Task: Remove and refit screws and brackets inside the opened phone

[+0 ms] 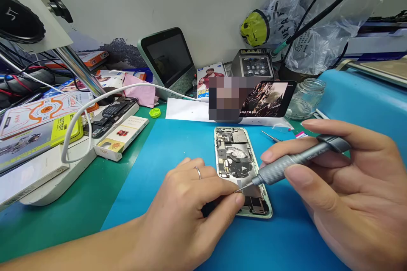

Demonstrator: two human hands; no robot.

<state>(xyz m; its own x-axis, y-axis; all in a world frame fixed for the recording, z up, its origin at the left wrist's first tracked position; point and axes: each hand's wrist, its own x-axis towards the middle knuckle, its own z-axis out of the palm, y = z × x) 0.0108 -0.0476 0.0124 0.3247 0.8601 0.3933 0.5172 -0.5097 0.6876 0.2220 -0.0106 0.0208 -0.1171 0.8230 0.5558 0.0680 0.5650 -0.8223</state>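
An opened phone lies on the blue mat with its inner parts bare: boards, flex cables and a round black coil area. My right hand grips a grey precision screwdriver, its shaft slanting down to the left over the phone's lower half. Thumb and index finger of my left hand are pinched together right at the screwdriver's tip, above the phone's lower left edge. Whatever sits between those fingertips is too small or hidden to make out. The left hand covers part of the phone's lower left side.
Behind the phone, another phone playing video leans beside a glass jar. A thin metal tool lies near my right fingers. At left are a cigarette box, a stripped phone, a white cable and a microscope post.
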